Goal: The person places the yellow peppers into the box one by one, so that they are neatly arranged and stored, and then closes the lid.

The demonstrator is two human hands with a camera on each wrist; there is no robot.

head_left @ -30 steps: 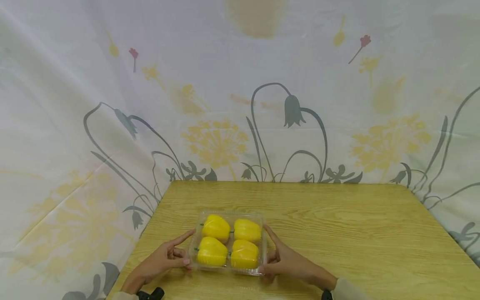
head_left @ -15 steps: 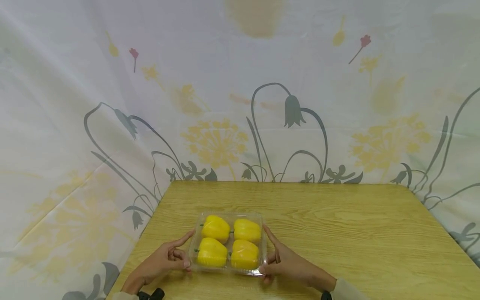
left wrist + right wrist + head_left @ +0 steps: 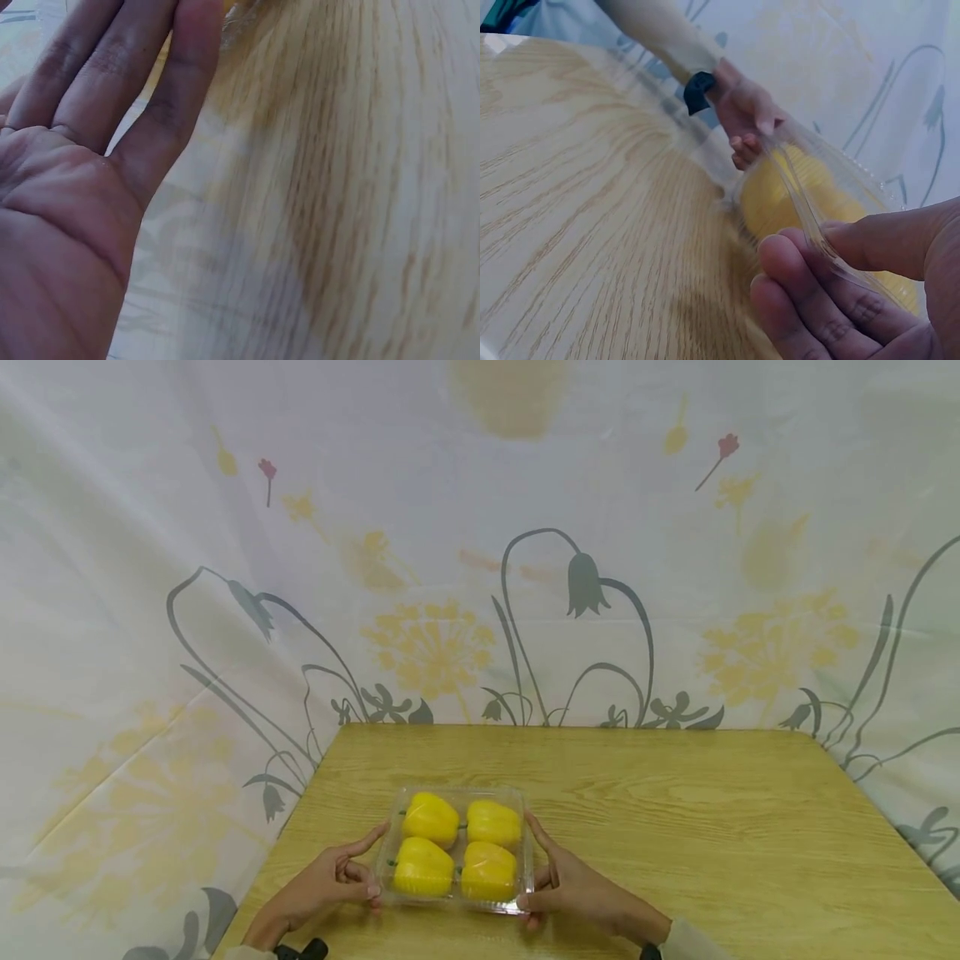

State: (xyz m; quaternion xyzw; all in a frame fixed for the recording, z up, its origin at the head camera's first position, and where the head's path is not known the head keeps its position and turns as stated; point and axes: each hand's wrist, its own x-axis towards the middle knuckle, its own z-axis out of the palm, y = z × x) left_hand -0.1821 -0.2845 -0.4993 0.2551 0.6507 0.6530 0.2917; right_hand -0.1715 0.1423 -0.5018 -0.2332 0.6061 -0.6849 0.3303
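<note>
A clear plastic clamshell box [image 3: 455, 903], closed, holds several yellow bell peppers [image 3: 423, 867] with green stems, stems pointing left. In the head view it sits at the near left of the table. My left hand [image 3: 324, 883] grips its left side, thumb at the near corner and index finger reaching along the edge. On the other side, my right hand [image 3: 573, 885] pinches the rim at the near right corner. The right wrist view shows the right thumb above the rim and fingers [image 3: 810, 304] below. In the left wrist view, the palm [image 3: 64, 217] hides most of the box.
The wood-grain table [image 3: 675, 827] extends to the right and back. A flower-printed cloth [image 3: 480, 568] hangs behind it and along its sides. Dark wrist straps [image 3: 302, 949] show at the bottom of the head view.
</note>
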